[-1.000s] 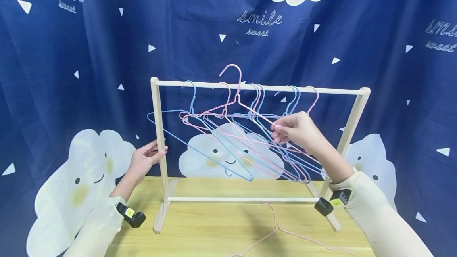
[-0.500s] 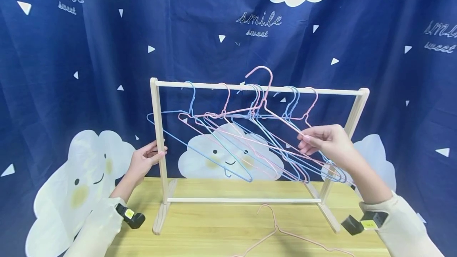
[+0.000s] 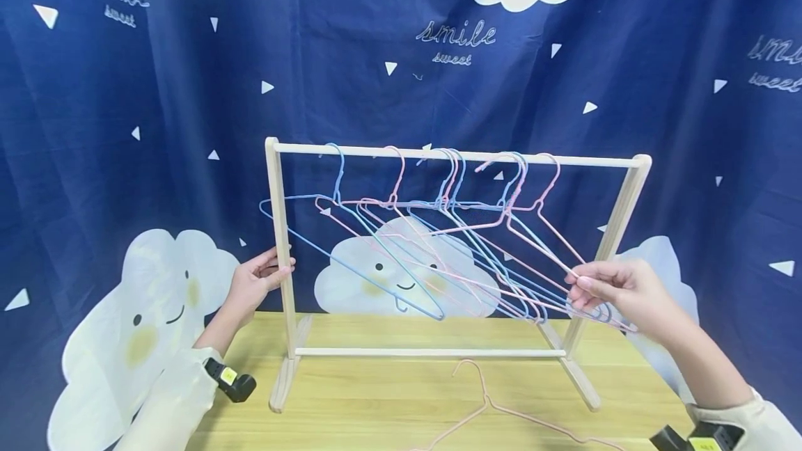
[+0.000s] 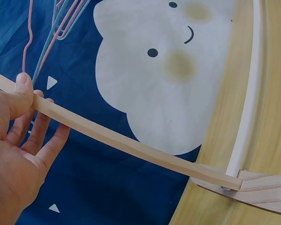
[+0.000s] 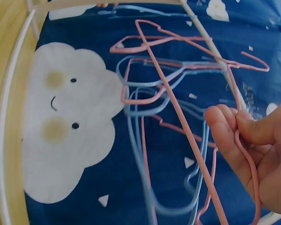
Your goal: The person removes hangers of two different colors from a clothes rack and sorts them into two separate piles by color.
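Two hands work at a small wooden rack (image 3: 456, 155) that stands on a pale wooden tabletop (image 3: 388, 395). Behind it hangs a dark blue curtain (image 3: 188, 89) printed with white smiling clouds, small white triangles and the words "smile sweet".

Several thin wire hangers (image 3: 401, 242), some pink and some blue, hang by their hooks from the rack's top rail, crowded together and overlapping, with their lower ends slanting down toward the right. One more pink hanger (image 3: 495, 409) lies flat on the tabletop in front of the rack's lower crossbar (image 3: 426, 352).

On the right, the right hand (image 3: 617, 291) pinches the lower arm of a pink hanger (image 3: 532, 232) between thumb and fingertips, near the rack's right post (image 3: 617, 221); the right wrist view shows the thumb pressed against the curled fingers with the pink wire passing between them. That hanger's hook sits at the top rail among the others, toward the right end.

On the left, the left hand (image 3: 253, 280) holds the rack's left post (image 3: 282, 242), thumb on the near face and fingers lying along the far side, as the left wrist view shows.
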Demonstrator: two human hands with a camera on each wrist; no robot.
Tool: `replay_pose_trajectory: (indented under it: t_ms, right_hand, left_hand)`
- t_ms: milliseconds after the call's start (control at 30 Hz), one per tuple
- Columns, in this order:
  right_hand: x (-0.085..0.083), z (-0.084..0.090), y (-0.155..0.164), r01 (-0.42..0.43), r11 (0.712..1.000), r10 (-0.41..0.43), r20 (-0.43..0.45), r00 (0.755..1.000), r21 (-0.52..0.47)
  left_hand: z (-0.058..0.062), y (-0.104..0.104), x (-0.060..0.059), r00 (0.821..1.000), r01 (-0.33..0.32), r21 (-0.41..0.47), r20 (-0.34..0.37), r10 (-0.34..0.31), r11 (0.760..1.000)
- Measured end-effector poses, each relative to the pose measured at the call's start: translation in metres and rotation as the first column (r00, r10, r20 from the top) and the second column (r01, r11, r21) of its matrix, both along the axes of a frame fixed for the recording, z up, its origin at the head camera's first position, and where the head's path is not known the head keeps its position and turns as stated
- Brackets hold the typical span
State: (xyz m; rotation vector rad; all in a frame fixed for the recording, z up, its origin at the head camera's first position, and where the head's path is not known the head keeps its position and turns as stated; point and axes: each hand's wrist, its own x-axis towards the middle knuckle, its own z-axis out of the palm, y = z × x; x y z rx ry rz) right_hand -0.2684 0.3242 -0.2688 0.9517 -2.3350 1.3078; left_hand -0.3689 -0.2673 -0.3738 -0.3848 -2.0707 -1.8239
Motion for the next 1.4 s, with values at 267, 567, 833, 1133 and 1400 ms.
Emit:
replay_pose_trajectory:
  t_ms: [267,567,833,1133,1400]
  right_hand:
    - [0.009,-0.019,0.031,0.008,0.999,-0.011,0.085,0.996,0.037]
    - [0.009,-0.038,0.046,-0.142,0.988,0.13,0.166,0.977,0.059]
    - [0.006,-0.059,0.054,-0.239,0.969,0.216,0.256,0.942,0.064]
    - [0.0,-0.082,0.061,-0.335,0.941,0.315,0.26,0.913,0.039]
    - [0.0,-0.094,0.057,-0.405,0.912,0.375,0.271,0.887,0.066]
  left_hand:
    - [-0.002,-0.001,-0.002,1.0,0.003,-0.004,-0.003,-0.003,1.0]
    - [-0.001,0.0,-0.002,1.0,-0.002,-0.001,0.003,0.002,1.0]
    - [-0.003,0.0,-0.003,1.0,0.01,0.012,-0.004,-0.01,1.0]
    - [-0.005,-0.001,-0.005,0.999,0.022,0.021,-0.025,-0.021,1.0]
    - [-0.003,-0.001,-0.003,1.0,0.015,0.02,-0.011,-0.015,1.0]
